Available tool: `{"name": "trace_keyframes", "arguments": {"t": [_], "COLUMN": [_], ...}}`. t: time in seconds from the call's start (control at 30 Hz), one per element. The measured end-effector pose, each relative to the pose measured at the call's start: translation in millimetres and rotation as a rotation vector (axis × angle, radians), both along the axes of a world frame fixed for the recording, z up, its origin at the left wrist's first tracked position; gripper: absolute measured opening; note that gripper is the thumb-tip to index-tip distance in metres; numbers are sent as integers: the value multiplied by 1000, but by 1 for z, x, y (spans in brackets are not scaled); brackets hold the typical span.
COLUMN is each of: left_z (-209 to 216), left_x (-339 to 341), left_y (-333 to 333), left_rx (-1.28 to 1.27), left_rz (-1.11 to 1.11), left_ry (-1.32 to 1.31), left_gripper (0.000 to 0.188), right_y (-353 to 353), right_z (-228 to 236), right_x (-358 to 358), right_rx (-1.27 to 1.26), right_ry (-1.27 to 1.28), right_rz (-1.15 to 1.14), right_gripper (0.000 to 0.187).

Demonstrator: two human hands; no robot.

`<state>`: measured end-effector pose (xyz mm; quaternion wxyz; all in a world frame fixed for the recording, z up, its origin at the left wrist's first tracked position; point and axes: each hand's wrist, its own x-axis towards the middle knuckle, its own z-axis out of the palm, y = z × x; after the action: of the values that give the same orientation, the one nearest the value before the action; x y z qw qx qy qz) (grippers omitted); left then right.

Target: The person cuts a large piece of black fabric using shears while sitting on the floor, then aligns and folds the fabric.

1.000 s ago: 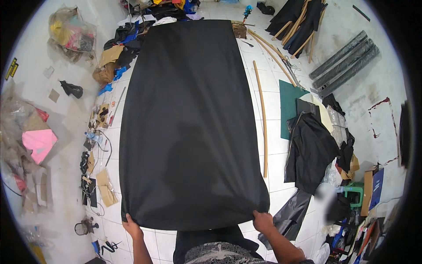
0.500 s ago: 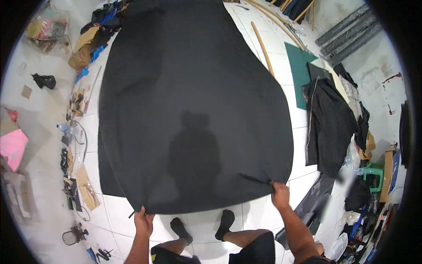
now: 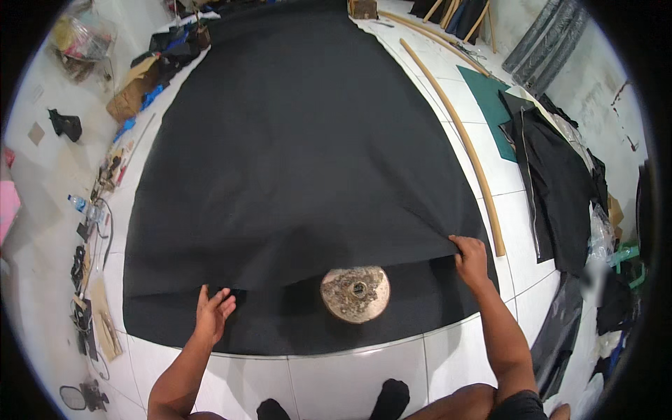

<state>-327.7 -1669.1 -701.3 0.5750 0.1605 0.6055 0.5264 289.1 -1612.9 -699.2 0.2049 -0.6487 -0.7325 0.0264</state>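
A large sheet of black fabric (image 3: 308,154) covers the floor, lying over a second black layer (image 3: 273,332) whose near strip shows. The upper sheet's right near edge is pinched in my right hand (image 3: 473,262), which lifts it slightly. At the left, my left hand (image 3: 215,313) is open, fingers apart, just by the sheet's near edge. Between my hands, a round worn metal disc (image 3: 374,297) with a hole in its centre rests on the lower layer. The upper sheet's edge meets or slightly overlaps the disc's far rim.
A long curved wooden strip (image 3: 465,136) lies along the fabric's right side. Beyond it are a green mat (image 3: 490,105) and a black garment with a zipper (image 3: 560,189). Cables, cardboard and a bottle (image 3: 78,203) line the left wall. A block (image 3: 364,8) sits at the far edge.
The upper sheet's near edge has moved away from me, uncovering the disc and the lower layer. My left hand has let go of the fabric. My right hand has moved farther forward, still gripping it.
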Motion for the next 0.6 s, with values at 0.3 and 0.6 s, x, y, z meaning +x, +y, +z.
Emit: {"name": "trace_keyframes", "arguments": {"t": [0.3, 0.6], "left_z": [-105, -118], "left_x": [-127, -48], "left_y": [-43, -26], "left_rx": [-567, -416], "left_rz": [-303, -135], "left_ry": [199, 42], "left_gripper": [73, 62], "right_y": [-9, -13], "right_z": [-8, 8], "right_x": [-32, -75], "right_rx": [-155, -40], "right_ry": [-121, -156], "right_rz": [-38, -92], "right_gripper": [40, 48]}}
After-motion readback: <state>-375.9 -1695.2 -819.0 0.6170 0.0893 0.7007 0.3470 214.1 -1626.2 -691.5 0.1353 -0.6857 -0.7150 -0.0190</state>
